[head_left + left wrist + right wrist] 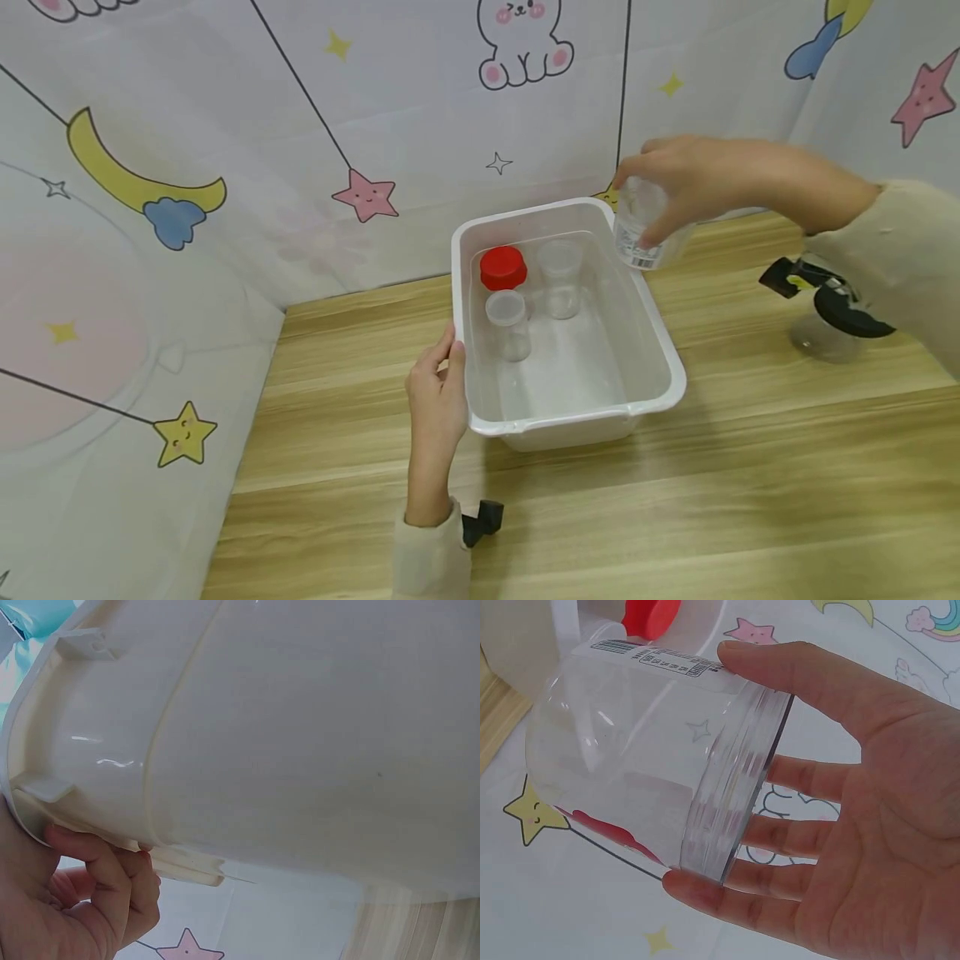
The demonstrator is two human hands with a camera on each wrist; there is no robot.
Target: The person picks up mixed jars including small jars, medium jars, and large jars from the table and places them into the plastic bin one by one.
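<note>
My left hand (437, 396) grips the left rim of a white plastic tub (570, 421), its fingers curled at the edge in the left wrist view. To the right of the tub's far corner, my right hand (693, 179) holds a clear plastic jar (630, 742) by its rim end, thumb on one side and fingers on the other. The jar bears a barcode label (656, 656) and a red print. Inside the tub are a jar with a red lid (503, 267) and two clear containers with translucent lids, a nearer one (510, 329) and a farther one (561, 279).
The tub stands on a wood-grain table (337, 467). A clear round container (825, 340) is on the table at the right, partly hidden by the right wrist's black camera mount (847, 308). Behind the table hangs a white cloth (420, 108) printed with stars and moons.
</note>
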